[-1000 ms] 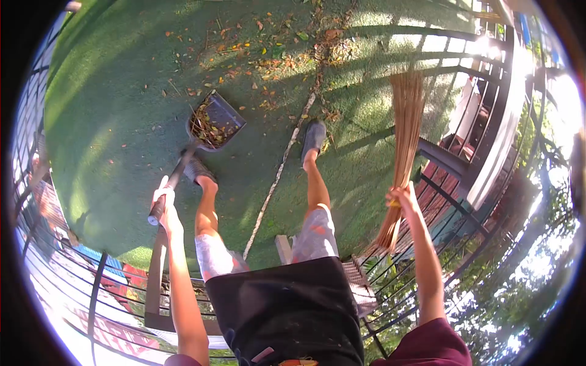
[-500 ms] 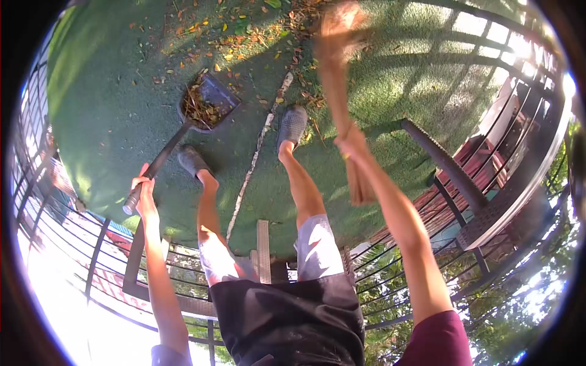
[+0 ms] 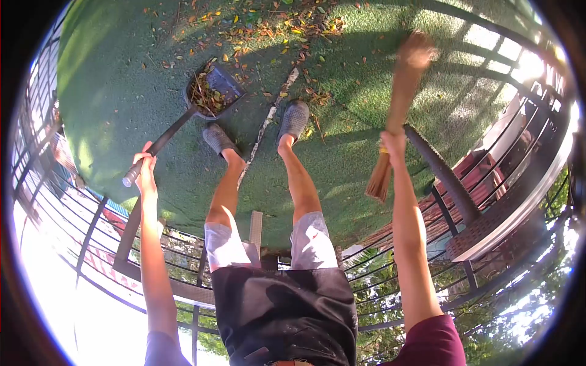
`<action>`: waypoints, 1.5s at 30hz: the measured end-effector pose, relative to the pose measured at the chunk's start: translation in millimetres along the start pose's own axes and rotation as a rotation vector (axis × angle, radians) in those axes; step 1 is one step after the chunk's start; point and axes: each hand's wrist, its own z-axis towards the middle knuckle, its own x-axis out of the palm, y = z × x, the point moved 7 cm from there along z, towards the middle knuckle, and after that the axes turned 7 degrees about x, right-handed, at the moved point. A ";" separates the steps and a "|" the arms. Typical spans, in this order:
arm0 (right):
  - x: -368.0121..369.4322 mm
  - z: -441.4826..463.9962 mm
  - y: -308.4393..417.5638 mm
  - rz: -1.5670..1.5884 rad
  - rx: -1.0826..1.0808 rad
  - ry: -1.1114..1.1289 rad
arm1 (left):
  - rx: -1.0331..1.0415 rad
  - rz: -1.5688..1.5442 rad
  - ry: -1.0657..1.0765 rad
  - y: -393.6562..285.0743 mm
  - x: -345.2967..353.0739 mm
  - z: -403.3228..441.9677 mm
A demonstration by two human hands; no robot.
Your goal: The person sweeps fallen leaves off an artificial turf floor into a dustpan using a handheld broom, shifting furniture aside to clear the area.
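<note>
My left hand [image 3: 146, 169] is wrapped round the dark handle of a dustpan [image 3: 224, 82], near the handle's end. The pan lies on the green floor in front of my feet, with dry leaves and twigs [image 3: 206, 97] in it. On the right, my right hand [image 3: 394, 146] grips a stick broom [image 3: 403, 91] at its bound part. The broom's long end points away from me and is blurred; its short butt end sticks out below the hand. Scattered leaves [image 3: 293, 27] lie on the floor beyond the dustpan.
A pale line [image 3: 268, 119] runs along the floor between my two grey shoes [image 3: 295, 119]. Dark metal railings [image 3: 91, 238] curve round both sides. A dark table-like piece of furniture [image 3: 488, 235] stands at the right, with its leg reaching toward the broom.
The broom first swung left over the floor, then back to the right with my right hand. My left foot has moved forward and right, close to the dustpan. My left hand keeps its hold.
</note>
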 end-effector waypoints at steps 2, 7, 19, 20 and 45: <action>60.3 -12.4 7.2 -0.378 -0.003 0.112 | 0.009 -0.013 0.013 4.9 -3.6 2.5; 151.5 -127.0 -20.0 -0.669 -0.287 0.273 | 0.000 -0.013 -0.020 2.3 -7.7 4.4; 47.5 -100.3 29.5 0.070 0.023 0.158 | 0.014 -0.025 -0.038 0.9 -3.8 1.1; 70.0 -81.6 19.9 -0.014 0.049 0.180 | 0.012 -0.018 -0.047 0.0 -5.4 0.6; 75.5 4.7 161.7 -0.328 -0.143 0.154 | 0.127 -0.075 -0.174 1.0 -41.0 12.0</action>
